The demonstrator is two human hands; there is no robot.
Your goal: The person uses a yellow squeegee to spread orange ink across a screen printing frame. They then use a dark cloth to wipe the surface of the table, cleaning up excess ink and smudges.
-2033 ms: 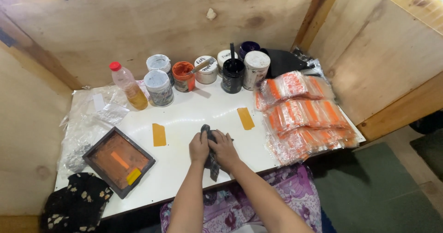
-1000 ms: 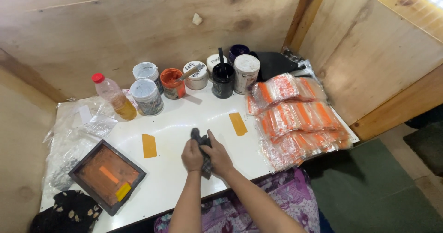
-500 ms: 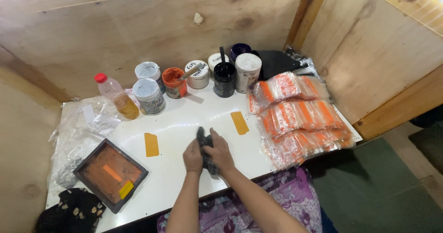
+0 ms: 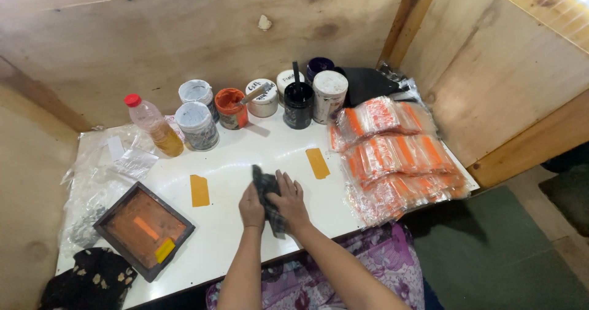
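Hands meet at the near edge of the white table (image 4: 245,156), and between them is a dark grey cloth (image 4: 268,196). The left hand (image 4: 251,207) closes around its left side and the right hand (image 4: 290,199) presses on it from the right, so both are clamped on the cloth. One end of the cloth sticks up above the fingers and the other end hangs down toward the table edge.

Compared with two seconds ago, the hands and the cloth are at nearly the same spot, between the two orange-yellow strips (image 4: 199,190). The view has shifted a little, and the fingers look more tightly wrapped now, as if they rub or wring the cloth; this is only my judgement. Nothing else on the table has moved.

To the left lies a dark printing frame (image 4: 143,230) with an orange screen, and beside it crumpled clear plastic (image 4: 101,175). To the right is a heap of orange packets in clear bags (image 4: 396,156). Farther back, by the wooden wall, stand a bottle with a red cap (image 4: 153,124) and a row of paint jars (image 4: 264,104), one with a stick in it.

The palms and the middle of the cloth are hidden by the fingers. A black patterned fabric (image 4: 92,279) at the near left corner is cut off by the picture edge.
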